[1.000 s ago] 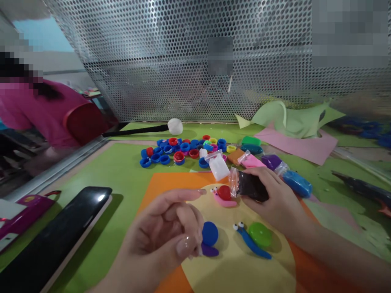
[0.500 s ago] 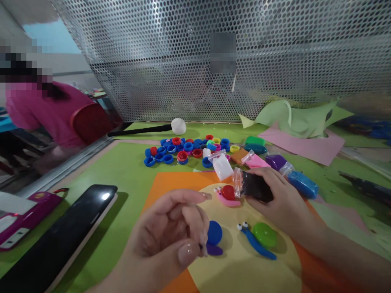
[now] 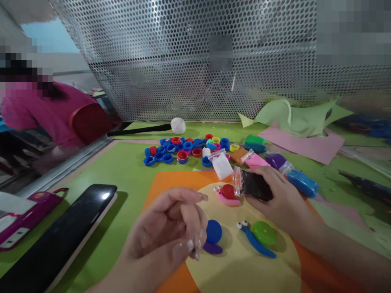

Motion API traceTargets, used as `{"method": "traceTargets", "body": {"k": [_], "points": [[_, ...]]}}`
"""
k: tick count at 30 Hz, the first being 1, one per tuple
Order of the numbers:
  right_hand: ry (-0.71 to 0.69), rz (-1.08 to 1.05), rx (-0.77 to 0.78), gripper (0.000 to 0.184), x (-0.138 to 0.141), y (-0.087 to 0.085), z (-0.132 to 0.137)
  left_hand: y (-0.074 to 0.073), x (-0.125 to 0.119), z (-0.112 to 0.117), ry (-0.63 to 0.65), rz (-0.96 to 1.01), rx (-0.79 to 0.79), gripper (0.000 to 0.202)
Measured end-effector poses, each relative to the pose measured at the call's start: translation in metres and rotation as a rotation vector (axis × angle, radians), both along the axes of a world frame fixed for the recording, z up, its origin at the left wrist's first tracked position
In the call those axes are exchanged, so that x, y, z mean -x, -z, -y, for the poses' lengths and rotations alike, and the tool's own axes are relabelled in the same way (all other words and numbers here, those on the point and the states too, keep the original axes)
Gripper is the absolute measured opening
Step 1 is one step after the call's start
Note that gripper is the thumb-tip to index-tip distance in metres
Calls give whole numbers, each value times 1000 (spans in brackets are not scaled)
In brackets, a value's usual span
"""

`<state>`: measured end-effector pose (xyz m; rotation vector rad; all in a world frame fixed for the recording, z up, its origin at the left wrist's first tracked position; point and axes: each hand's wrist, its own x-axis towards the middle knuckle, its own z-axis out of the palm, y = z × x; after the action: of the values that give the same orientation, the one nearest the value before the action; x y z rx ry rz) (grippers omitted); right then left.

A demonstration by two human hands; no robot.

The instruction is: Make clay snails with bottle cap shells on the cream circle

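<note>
My right hand (image 3: 282, 197) grips a clear plastic packet of black clay (image 3: 255, 185) above the right side of the paper. My left hand (image 3: 174, 228) is raised over the paper's left part, thumb and fingers pinched together at a tiny dark and whitish bit, too small to name. Under them lies an orange sheet (image 3: 166, 179) with a pale yellow round (image 3: 232, 268). On it are a pink clay snail with a red shell (image 3: 227, 192), a blue snail with a green shell (image 3: 264, 233), and a blue disc on a purple strip (image 3: 214, 232), partly hidden by my left hand.
Several bottle caps (image 3: 182, 156) lie behind the sheet, beside clay packets: white (image 3: 222, 166), blue (image 3: 302, 183). A phone (image 3: 70, 228) and a magenta device (image 3: 27, 215) lie left. Cut paper (image 3: 302, 140) is at back right, before a perforated metal panel (image 3: 171, 61). A person in pink (image 3: 51, 110) sits left.
The fingers of my left hand have shifted slightly, rolling the tiny bit at the thumb tip. My right hand still holds the black clay packet, almost unmoved.
</note>
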<state>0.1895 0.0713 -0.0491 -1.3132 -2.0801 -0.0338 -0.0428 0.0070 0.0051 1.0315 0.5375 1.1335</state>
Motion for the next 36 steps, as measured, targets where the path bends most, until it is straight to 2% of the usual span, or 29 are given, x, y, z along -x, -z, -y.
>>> {"method": "traceTargets", "body": {"k": [13, 18, 25, 32, 36], "points": [[0, 5, -3, 27, 0, -2, 0, 0, 0, -2, 35, 20, -28, 27], [-4, 3, -3, 28, -1, 0, 0, 0, -3, -2, -28, 14, -12, 32], [7, -1, 5, 28, -1, 3, -1, -1, -2, 1, -43, 3, 23, 23], [2, 7, -4, 27, -1, 1, 0, 1, -1, -1, -8, 15, -5, 23], [-6, 18, 4, 29, -1, 2, 0, 1, -2, 0, -25, 12, 32, 23]]}}
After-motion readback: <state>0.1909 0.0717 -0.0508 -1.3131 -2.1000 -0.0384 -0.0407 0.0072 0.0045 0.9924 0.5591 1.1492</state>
